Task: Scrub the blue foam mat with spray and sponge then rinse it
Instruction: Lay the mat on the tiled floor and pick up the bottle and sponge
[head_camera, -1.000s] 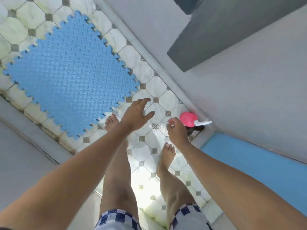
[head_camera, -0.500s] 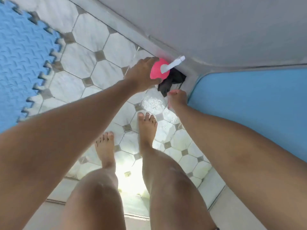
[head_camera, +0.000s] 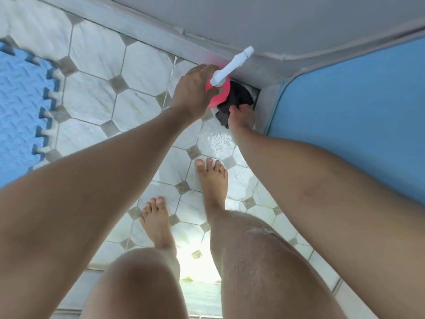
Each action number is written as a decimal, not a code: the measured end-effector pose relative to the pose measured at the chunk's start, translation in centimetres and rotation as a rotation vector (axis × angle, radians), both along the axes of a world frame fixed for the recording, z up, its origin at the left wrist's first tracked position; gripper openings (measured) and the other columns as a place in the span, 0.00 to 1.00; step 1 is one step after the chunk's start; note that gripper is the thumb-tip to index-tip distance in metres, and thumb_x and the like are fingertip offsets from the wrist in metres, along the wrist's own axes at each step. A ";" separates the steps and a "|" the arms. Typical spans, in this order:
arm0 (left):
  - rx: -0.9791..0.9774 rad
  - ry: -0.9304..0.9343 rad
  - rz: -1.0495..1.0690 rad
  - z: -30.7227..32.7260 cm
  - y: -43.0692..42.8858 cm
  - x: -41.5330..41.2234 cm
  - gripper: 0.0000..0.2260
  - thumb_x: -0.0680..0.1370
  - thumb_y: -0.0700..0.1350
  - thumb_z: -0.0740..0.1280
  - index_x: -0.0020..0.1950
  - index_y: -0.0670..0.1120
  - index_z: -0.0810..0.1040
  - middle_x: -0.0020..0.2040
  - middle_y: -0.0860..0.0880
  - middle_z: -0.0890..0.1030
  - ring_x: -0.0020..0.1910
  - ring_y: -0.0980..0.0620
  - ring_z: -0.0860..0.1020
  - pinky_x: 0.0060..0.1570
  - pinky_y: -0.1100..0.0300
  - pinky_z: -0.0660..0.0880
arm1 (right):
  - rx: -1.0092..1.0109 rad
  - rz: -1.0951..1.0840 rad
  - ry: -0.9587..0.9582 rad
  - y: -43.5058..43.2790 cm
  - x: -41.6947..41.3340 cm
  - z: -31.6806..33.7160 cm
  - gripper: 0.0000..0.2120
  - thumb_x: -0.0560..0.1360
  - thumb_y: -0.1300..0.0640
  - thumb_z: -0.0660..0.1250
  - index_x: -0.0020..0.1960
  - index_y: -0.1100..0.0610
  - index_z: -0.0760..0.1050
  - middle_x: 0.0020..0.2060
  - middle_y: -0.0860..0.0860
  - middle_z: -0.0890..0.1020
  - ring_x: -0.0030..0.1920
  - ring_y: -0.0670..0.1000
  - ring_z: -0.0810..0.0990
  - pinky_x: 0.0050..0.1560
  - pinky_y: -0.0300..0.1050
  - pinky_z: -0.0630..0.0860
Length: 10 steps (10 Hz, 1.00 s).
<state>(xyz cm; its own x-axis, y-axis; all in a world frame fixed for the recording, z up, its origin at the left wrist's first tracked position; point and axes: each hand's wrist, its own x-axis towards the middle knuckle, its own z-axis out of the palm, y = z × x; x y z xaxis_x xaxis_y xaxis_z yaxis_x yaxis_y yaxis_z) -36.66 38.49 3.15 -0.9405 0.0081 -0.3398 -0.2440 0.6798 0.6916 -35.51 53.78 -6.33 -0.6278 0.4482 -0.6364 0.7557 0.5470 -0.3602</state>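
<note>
So a pink spray bottle [head_camera: 218, 94] with a white nozzle [head_camera: 232, 66] is gripped by the left hand [head_camera: 193, 93] up around 12 o'clock, right in the floor corner where the grey wall [head_camera: 276, 19] is met. The nozzle is angled out toward 1 o'clock. Just beside it, at about 1 o'clock, a dark cloth or sponge [head_camera: 234, 101] is touched by the right hand [head_camera: 241, 117]; whether it's actually pinched or only pressed can't be told, since the fingers are half hidden. The blue foam mat [head_camera: 20, 107] is laid flat on the tiled floor [head_camera: 96, 56] way over at 9 o'clock, well apart from both hands, its jigsaw edge partly cut off by the frame. Two bare feet are planted on wet tile near the centre. A blue panel [head_camera: 356, 107] is seen at 3 o'clock.
</note>
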 end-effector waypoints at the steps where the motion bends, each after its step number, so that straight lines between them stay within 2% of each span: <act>1: 0.105 0.002 0.066 5.1 -2.0 1.5 0.18 0.78 0.46 0.72 0.67 0.42 0.79 0.59 0.44 0.83 0.56 0.44 0.79 0.54 0.54 0.75 | -0.019 -0.156 -0.021 -0.1 0.4 1.4 0.11 0.79 0.56 0.58 0.45 0.57 0.79 0.43 0.54 0.81 0.41 0.55 0.78 0.35 0.44 0.72; 2: 0.170 -0.004 0.124 12.5 -4.8 3.5 0.20 0.79 0.47 0.72 0.68 0.41 0.79 0.59 0.43 0.83 0.55 0.46 0.79 0.55 0.56 0.74 | -0.407 -0.060 -0.144 4.3 8.5 -6.0 0.16 0.80 0.57 0.55 0.58 0.45 0.78 0.56 0.50 0.79 0.54 0.55 0.78 0.51 0.55 0.79; 3: 0.190 0.007 0.168 21.3 -7.8 5.3 0.21 0.78 0.48 0.73 0.69 0.42 0.78 0.60 0.46 0.83 0.57 0.47 0.80 0.58 0.53 0.76 | -0.404 0.022 -0.028 1.8 12.7 2.3 0.13 0.77 0.62 0.66 0.59 0.53 0.69 0.50 0.56 0.73 0.46 0.59 0.75 0.40 0.55 0.76; 4: 0.188 0.036 0.158 30.9 -9.8 7.1 0.18 0.79 0.44 0.74 0.68 0.43 0.79 0.58 0.52 0.81 0.56 0.52 0.79 0.56 0.61 0.75 | -0.829 -0.304 -0.094 -2.1 4.7 28.8 0.12 0.79 0.50 0.61 0.42 0.57 0.73 0.29 0.56 0.74 0.25 0.54 0.70 0.26 0.42 0.62; 5: 0.159 0.041 0.075 40.5 -11.1 8.6 0.18 0.79 0.47 0.73 0.67 0.44 0.79 0.56 0.53 0.81 0.55 0.50 0.79 0.53 0.65 0.72 | -0.930 -0.291 -0.088 -3.1 4.6 44.7 0.20 0.72 0.34 0.69 0.42 0.52 0.77 0.30 0.52 0.75 0.25 0.50 0.68 0.28 0.41 0.57; 6: 0.162 0.037 -0.024 49.7 -11.4 9.3 0.21 0.77 0.54 0.71 0.67 0.46 0.79 0.56 0.51 0.83 0.55 0.48 0.80 0.55 0.55 0.74 | -1.011 -0.227 -0.017 -2.8 7.6 53.5 0.22 0.67 0.44 0.78 0.52 0.53 0.72 0.34 0.51 0.74 0.28 0.49 0.67 0.25 0.40 0.59; 7: 0.154 0.068 -0.144 57.7 -10.4 9.7 0.21 0.77 0.55 0.70 0.66 0.47 0.80 0.52 0.59 0.81 0.51 0.57 0.78 0.52 0.64 0.72 | -0.943 -0.213 0.069 -1.1 10.1 61.1 0.24 0.71 0.63 0.76 0.59 0.55 0.66 0.32 0.51 0.78 0.29 0.50 0.68 0.25 0.42 0.61; 8: 0.159 0.111 -0.299 64.0 -7.8 10.1 0.19 0.77 0.53 0.70 0.66 0.48 0.80 0.52 0.64 0.80 0.50 0.65 0.78 0.51 0.67 0.70 | -0.789 -0.139 0.144 1.9 13.3 67.3 0.05 0.80 0.61 0.67 0.53 0.57 0.71 0.27 0.52 0.75 0.23 0.49 0.67 0.25 0.42 0.59; 9: 0.166 0.131 -0.461 69.0 -4.2 10.7 0.20 0.77 0.54 0.70 0.67 0.48 0.80 0.58 0.54 0.83 0.56 0.52 0.80 0.56 0.56 0.74 | -0.542 -0.136 0.272 5.8 17.0 72.6 0.10 0.83 0.52 0.63 0.51 0.57 0.78 0.31 0.50 0.79 0.26 0.46 0.74 0.30 0.42 0.68; 10: 0.187 0.116 -0.646 72.4 0.3 12.1 0.20 0.76 0.56 0.71 0.65 0.50 0.80 0.58 0.53 0.84 0.57 0.50 0.82 0.58 0.51 0.77 | -0.355 -0.217 0.311 10.3 22.1 76.7 0.10 0.83 0.47 0.62 0.51 0.51 0.77 0.41 0.47 0.81 0.43 0.46 0.79 0.48 0.43 0.69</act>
